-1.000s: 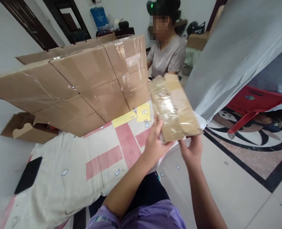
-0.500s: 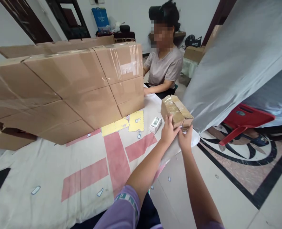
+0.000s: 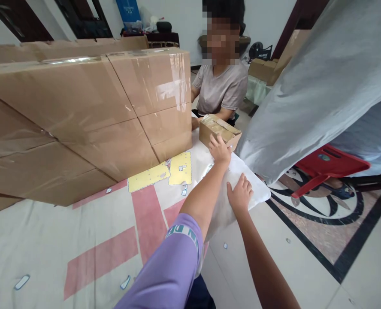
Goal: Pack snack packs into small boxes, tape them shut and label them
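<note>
A small taped cardboard box (image 3: 221,127) lies on the white-covered end of the low surface, close to another person. My left hand (image 3: 220,150) reaches out to it, palm and slightly bent, spread fingers against its near side, not wrapped around it. Nearer to me, my right hand (image 3: 241,196) is apart from the box, low over the white cover (image 3: 256,189), fingers loosely apart and holding nothing. A small white boxy item (image 3: 207,170) is mostly hidden behind my left forearm.
Large taped cardboard boxes (image 3: 113,111) stand stacked on the left of the patterned cloth (image 3: 103,257). A person (image 3: 222,88) sits beyond the small box. At right hang a grey curtain (image 3: 300,94) and, below it, a red stool (image 3: 332,165).
The small box has moved away from me and a little left, toward the seated person, with my left hand following. My right hand has come off the box and drawn back.
</note>
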{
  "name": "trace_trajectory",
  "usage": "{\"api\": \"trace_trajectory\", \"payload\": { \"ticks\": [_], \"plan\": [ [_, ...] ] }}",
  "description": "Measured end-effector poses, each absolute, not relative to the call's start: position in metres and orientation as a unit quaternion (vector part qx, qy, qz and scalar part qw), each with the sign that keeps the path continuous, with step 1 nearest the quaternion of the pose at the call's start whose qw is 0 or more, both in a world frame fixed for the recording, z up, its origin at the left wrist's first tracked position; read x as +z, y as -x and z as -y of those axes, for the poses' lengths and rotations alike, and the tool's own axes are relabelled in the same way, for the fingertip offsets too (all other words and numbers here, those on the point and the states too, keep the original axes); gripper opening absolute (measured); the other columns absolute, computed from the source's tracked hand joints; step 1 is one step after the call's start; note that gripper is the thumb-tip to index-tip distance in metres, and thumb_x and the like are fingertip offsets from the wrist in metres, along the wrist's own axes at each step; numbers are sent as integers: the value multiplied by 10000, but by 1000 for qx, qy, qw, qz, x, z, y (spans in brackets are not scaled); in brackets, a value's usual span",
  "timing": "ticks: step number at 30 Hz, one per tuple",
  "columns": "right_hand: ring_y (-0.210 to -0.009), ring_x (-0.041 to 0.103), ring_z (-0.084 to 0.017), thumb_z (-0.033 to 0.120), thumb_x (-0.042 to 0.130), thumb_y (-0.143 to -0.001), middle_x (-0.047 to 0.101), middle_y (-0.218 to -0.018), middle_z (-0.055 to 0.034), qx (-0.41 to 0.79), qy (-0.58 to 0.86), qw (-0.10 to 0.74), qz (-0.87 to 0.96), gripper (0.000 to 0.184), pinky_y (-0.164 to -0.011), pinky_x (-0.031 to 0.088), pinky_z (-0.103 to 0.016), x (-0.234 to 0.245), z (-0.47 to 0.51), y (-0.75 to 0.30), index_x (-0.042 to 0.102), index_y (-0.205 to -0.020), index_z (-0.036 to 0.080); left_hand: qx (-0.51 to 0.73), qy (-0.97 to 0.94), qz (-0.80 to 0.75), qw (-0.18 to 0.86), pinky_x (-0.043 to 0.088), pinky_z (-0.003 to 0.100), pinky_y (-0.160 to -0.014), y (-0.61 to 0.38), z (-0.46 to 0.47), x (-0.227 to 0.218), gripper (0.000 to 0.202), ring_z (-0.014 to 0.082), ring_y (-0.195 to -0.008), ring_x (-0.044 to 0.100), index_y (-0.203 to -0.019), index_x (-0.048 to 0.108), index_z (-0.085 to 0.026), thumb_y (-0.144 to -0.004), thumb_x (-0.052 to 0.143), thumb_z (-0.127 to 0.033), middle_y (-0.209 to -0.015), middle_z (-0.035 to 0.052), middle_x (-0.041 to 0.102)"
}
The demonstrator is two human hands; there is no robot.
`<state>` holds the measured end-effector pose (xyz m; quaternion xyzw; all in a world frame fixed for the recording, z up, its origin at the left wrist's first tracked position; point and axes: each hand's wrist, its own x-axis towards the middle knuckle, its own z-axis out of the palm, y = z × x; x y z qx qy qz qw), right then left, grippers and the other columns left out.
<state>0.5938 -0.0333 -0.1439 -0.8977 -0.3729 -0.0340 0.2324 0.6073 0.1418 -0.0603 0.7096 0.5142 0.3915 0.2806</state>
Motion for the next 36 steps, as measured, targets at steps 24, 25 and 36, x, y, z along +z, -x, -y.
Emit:
{"api": "trace_trajectory", "payload": {
  "ticks": [24,25,36],
  "plan": [
    [-810,655,-221,334,544,-906,677,-809,-41,278,448,497,689,172,-791,544,-378,-67,-87,-210,621,-802,220,430,-493,-741,149,543,390,-906,103,-71,-108,364,222,-945,669,-1173,596,-203,-891,575,-432,-1016,58,693],
    [-901,679,-229,332,540,-909,712,-890,-62,330,412,468,709,177,-862,550,-390,-62,-103,-160,658,-859,211,444,-459,-759,128,531,406,-964,129,-88,-106,518,235,-1057,653,-1295,524,-180,-863,631,-446,-1163,102,664],
    [-1439,439,-333,117,606,-787,347,-1616,-285,462,476,360,656,923,-1208,333,-500,-91,-287,160,178,-1601,29,440,-312,-842,26,432,589,-1100,237,-272,-78,1270,436,-1393,472,-1612,14,-174,-711,823,-558,-1556,295,317]
  ]
}}
